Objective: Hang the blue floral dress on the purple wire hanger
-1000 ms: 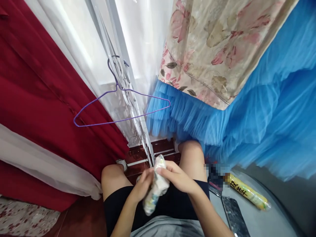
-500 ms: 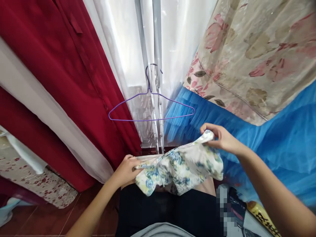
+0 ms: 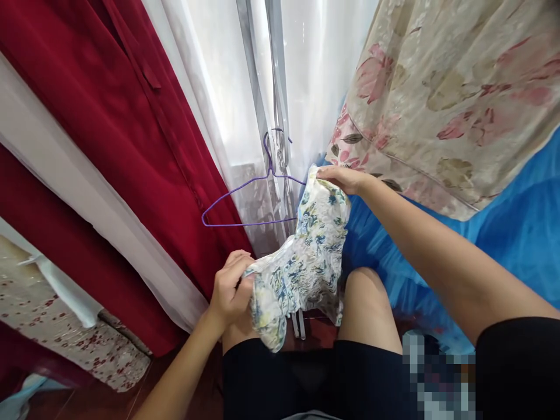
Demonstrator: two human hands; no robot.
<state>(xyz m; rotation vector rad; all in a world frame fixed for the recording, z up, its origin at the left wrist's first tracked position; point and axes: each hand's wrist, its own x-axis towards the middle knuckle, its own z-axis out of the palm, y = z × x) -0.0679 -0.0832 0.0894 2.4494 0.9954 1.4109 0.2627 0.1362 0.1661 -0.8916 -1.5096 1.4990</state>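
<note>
A white crop top [image 3: 301, 262] with a blue and yellow floral print and a gathered body is stretched between my hands. My left hand [image 3: 234, 286] grips its lower left end, in front of my knee. Raised higher, my right hand [image 3: 343, 177] pinches the other end at the right side of a purple wire hanger [image 3: 238, 224]. Cloth covers the hanger's right end, so I cannot tell whether the top is on it or just in front. The hanger's hook [image 3: 276, 133] hangs at a grey metal stand [image 3: 275, 76].
Red fabric [image 3: 131, 134] and white cloth hang on the left, with white curtains [image 3: 324, 70] behind the stand. At right hang a beige floral cloth [image 3: 437, 105] and blue tulle [image 3: 503, 256]. A blurred-out patch covers things at lower right.
My right hand has moved up and left, bringing that end of the top to the hanger's right side. My left hand stays low, slightly shifted right. The view has shifted a little.
</note>
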